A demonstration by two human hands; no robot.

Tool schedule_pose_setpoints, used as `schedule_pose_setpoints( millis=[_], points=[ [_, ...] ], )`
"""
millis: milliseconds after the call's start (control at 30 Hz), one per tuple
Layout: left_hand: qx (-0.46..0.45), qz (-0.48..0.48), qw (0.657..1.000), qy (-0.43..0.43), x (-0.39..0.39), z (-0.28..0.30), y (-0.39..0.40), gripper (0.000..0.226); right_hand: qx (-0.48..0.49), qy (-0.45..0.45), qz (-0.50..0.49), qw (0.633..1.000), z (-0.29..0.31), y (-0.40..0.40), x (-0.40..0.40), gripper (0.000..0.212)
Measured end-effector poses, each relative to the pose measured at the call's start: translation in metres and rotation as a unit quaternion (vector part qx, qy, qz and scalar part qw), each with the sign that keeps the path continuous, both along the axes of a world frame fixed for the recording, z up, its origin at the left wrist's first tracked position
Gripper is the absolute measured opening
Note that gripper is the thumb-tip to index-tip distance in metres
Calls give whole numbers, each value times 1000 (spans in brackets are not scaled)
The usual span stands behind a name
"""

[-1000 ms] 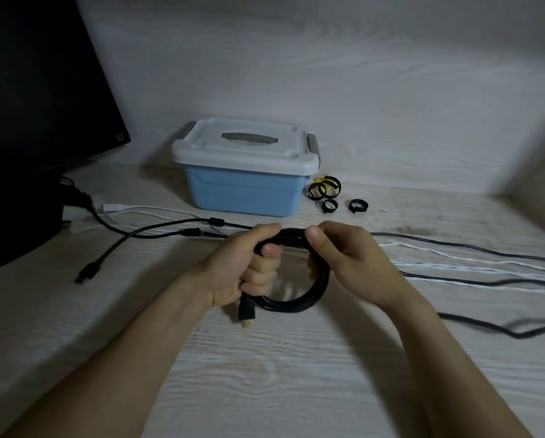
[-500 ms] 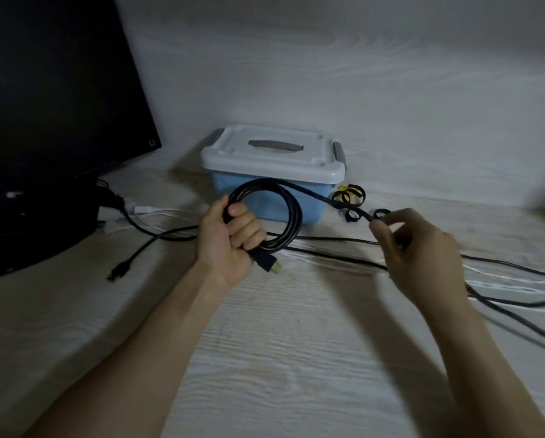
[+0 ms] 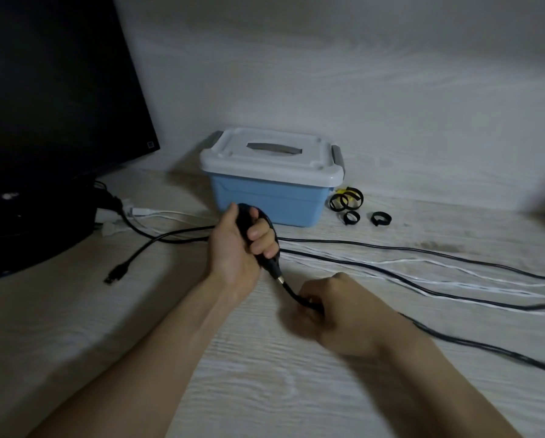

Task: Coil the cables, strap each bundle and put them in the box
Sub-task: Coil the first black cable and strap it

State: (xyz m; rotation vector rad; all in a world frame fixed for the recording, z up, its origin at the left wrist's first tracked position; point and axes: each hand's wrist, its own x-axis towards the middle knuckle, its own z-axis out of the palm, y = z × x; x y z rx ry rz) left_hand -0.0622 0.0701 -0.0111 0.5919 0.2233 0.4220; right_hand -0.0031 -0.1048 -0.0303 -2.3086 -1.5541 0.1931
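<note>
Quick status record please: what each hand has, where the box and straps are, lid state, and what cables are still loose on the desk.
left hand: grips the black coil, raised in front of the box
right hand: holds the coil's free black cable run low near the desk
box: blue, white lid on
straps: several looped ones on the desk right of the box, none on the coil
loose cables: black and white, uncoiled, running right
monitor: far left

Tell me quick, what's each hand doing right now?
Left hand: fingers curled round the coiled black cable bundle.
Right hand: fingers closed on the black cable's loose run.
</note>
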Motion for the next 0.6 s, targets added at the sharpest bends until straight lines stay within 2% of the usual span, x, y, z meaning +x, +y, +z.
schedule_pose_setpoints(
  millis=[67, 133, 167, 200, 267, 333, 433, 600],
  points=[
    [72, 6, 997, 17, 2, 0, -11, 32, 2, 8, 33, 999, 0, 4, -2, 16],
    [216, 49, 974, 39, 4, -6, -18, 21, 24, 11, 56, 998, -3, 7, -5, 10],
    [307, 69, 947, 56, 5, -12, -19, 21, 40, 11, 60, 997, -4, 8, -6, 13],
    [390, 73, 915, 71, 4, -16, -20, 20, 54, 9, 56, 997, -4, 9, -8, 25],
    [502, 48, 859, 86, 0, -21, -23, 25, 84, 2, 36, 996, -1, 8, -8, 30],
    [573, 6, 815, 88, -4, -22, -26, 24, 132, -15, 9, 991, 5, 5, -7, 21],
    [657, -34, 742, 129, -9, -15, -31, 23, 174, -52, -31, 983, 12, 2, -4, 20],
    [696, -79, 694, 167, -14, -2, -34, 40, 182, -41, -26, 982, 16, 0, -6, 19]
  ],
)
